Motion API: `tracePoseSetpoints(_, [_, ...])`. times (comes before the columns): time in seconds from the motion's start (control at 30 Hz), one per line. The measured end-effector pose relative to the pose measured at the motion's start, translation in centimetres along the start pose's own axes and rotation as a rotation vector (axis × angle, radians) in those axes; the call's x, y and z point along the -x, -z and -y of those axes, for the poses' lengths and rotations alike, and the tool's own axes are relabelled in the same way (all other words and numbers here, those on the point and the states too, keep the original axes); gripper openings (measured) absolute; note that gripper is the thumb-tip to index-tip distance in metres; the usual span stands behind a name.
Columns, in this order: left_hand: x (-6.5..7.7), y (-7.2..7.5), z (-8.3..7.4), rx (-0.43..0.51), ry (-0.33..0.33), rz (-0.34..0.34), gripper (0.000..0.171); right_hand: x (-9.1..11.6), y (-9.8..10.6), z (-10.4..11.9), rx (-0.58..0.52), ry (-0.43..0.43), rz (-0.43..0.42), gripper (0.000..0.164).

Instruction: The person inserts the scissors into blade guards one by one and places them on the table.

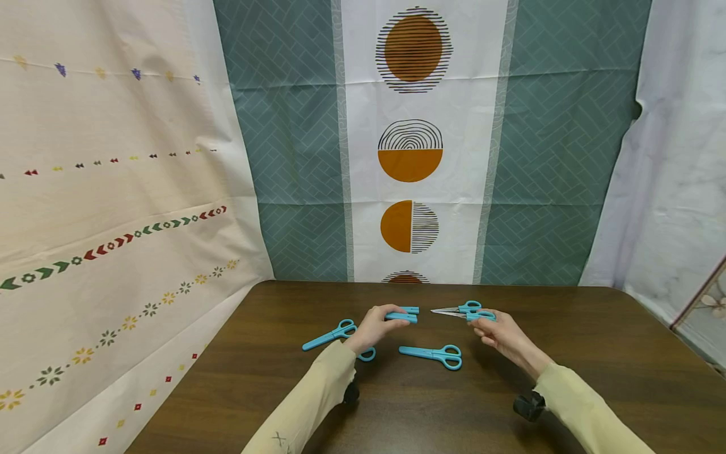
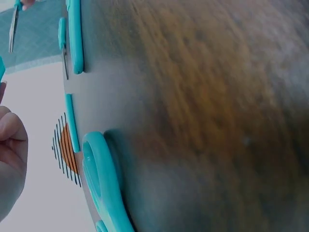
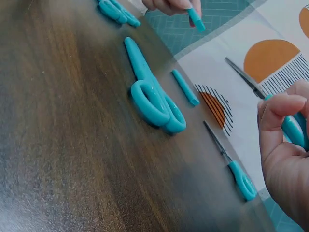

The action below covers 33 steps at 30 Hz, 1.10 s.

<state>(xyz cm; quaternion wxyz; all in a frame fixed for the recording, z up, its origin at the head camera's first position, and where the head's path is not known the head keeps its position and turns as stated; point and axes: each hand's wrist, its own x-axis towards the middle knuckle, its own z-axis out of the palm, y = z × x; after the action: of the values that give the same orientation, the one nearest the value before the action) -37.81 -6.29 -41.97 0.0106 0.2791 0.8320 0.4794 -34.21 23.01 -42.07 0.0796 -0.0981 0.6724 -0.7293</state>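
Observation:
My left hand (image 1: pixel 371 326) pinches a turquoise scissors cover (image 1: pixel 401 318) above the table. Opposite it, my right hand (image 1: pixel 507 337) holds a pair of turquoise-handled scissors (image 3: pixel 294 130) by the handles; their bare metal blades point left, toward the cover. A second cover (image 3: pixel 185 87) lies on the table just behind the held one. Another uncovered pair of scissors (image 3: pixel 242 181) lies there too, behind my right hand. In the left wrist view, only part of my left hand (image 2: pixel 10 159) shows at the edge.
Covered scissors (image 1: pixel 433 355) lie in front, between my hands. To the left is another covered pair (image 1: pixel 329 336), and a further pair (image 1: pixel 367 354) is partly hidden by my left arm. The brown table (image 1: pixel 397 410) ends at a patterned curtain (image 1: pixel 295 189).

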Motion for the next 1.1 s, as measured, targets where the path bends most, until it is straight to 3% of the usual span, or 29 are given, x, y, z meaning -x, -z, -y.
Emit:
tracePoseSetpoints(0.2, [-0.1,-0.1,-0.4,0.072,-0.001,-0.020,0.027,0.3,-0.2,0.2,-0.001,0.033,-0.009,0.052])
tracePoseSetpoints(0.47, [0.0,0.1,-1.0,0.269,-0.032,0.038,0.026,0.2,-0.9,0.4,-0.061,0.062,0.068,0.058])
tracePoseSetpoints(0.77, [1.0,0.9,-3.5,0.309,-0.050,0.068,0.027,0.1,-1.1,0.5,-0.067,0.044,0.072,0.055])
tracePoseSetpoints(1.1, [1.5,0.8,-3.7,0.316,-0.067,0.081,0.029,0.2,-1.8,1.0,-0.080,0.057,0.124,0.052])
